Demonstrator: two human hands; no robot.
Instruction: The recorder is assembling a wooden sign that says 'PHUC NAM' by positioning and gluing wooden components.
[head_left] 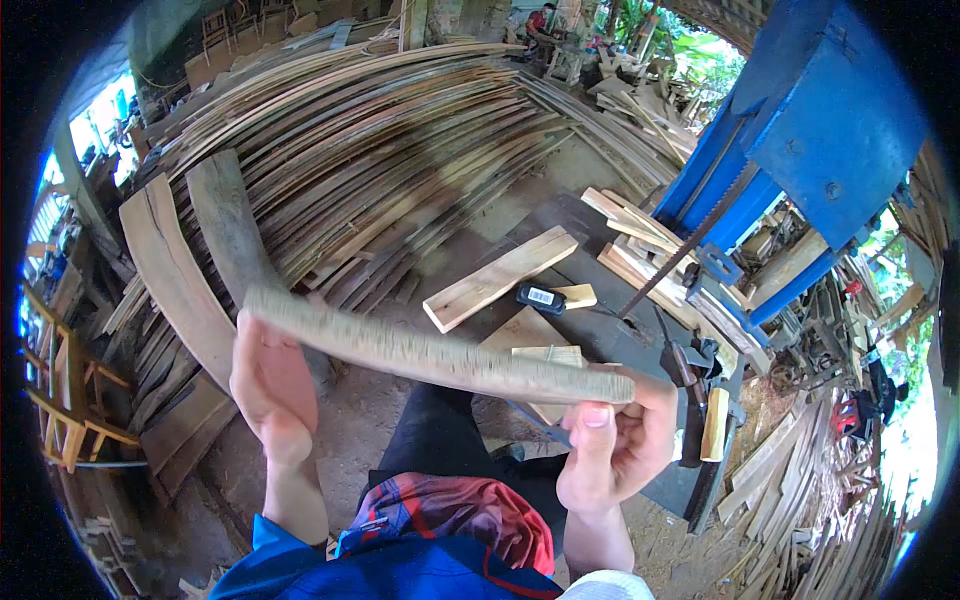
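Note:
A long, slightly bent wooden slat [430,355] with a rough edge spans the space in front of my body, raised off the saw table. My left hand [275,390] holds its left end, with the fingers partly hidden behind the wood. At the slat's right end, my right hand [620,440] grips it with the thumb in front and the fingers curled behind. Beyond the slat is the dark metal saw table [545,225], bearing a pale wood block [500,278] and a small black device with a white label [540,297].
A blue bandsaw [840,120] stands at right, its bare blade [690,245] running down to the table. Wood offcuts [650,265] lie around the blade. Long stacked boards [390,150] fill the far left. Two wide planks [180,270] lean at left, near a wooden chair frame [70,390]. Another person [540,22] is far back.

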